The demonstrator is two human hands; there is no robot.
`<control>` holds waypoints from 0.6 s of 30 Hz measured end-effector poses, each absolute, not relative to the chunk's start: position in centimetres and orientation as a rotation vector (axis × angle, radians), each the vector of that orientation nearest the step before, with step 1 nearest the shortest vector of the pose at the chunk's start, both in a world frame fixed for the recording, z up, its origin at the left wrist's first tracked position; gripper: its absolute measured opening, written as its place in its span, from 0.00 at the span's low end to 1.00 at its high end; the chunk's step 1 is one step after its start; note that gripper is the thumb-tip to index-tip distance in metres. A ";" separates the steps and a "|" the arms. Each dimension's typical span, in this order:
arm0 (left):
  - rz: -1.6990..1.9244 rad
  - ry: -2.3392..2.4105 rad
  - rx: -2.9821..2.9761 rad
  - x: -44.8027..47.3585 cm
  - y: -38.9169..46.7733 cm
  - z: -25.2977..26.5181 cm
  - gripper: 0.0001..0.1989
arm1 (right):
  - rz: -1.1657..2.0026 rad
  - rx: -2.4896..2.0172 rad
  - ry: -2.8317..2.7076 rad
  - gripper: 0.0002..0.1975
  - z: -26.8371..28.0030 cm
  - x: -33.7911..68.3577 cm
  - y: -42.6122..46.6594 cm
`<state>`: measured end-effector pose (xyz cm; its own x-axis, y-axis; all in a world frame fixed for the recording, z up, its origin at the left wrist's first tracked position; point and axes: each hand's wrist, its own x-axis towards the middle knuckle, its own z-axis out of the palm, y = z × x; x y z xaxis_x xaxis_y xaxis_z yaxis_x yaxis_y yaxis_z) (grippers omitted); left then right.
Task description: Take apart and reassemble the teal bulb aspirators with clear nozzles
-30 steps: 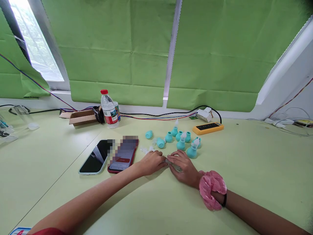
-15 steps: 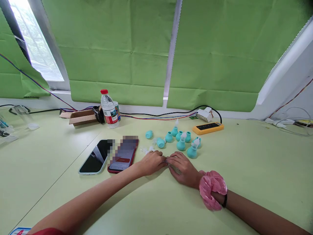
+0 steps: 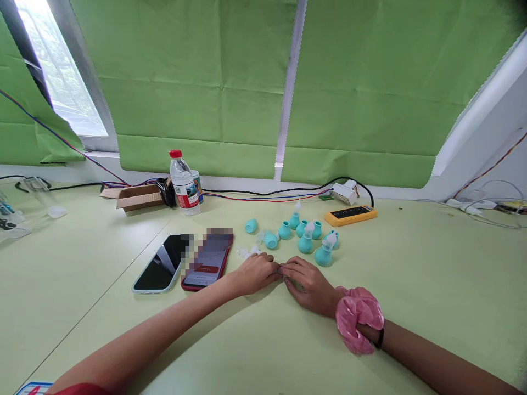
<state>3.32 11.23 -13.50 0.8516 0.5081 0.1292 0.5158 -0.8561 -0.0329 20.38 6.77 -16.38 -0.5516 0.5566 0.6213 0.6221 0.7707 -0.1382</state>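
From where the two hands meet over the pale green counter [image 3: 230, 356], an open cardboard box [image 3: 140, 198] lies at ten o'clock. A phone in a pale case [image 3: 158, 267] rests at nine, and a red-capped bottle [image 3: 186, 189] stands between ten and eleven. At nine, nearer in, is a red-cased phone [image 3: 206, 269]. Small clear bits [image 3: 247, 252] sit at ten, just beside the left hand [image 3: 257, 271]; its fingers curl inward, but I cannot tell whether they grip. At eleven, two tipped bulbs [image 3: 270, 240] lie near. At the centre is a small greyish piece [image 3: 280, 270], mostly hidden, gripped by the right hand [image 3: 308, 284]. Upright teal bulbs [image 3: 304, 244], some with clear tips, cluster around one. A yellow power strip [image 3: 349, 216] lies at two; a pink scrunchie [image 3: 356, 321] circles the right wrist at four.
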 end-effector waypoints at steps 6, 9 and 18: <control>-0.170 -0.825 -2.946 3.5 10.9 -12.6 0.13 | -0.043 -0.867 -2.283 0.15 -16.6 20.7 6.9; -0.224 -0.926 -2.922 3.2 11.3 -11.2 0.11 | -0.015 -0.964 -2.169 0.18 -16.1 20.9 7.4; -0.637 -1.150 -3.001 0.5 12.5 -7.5 0.16 | -0.132 -1.497 -2.277 0.20 -13.6 18.0 12.2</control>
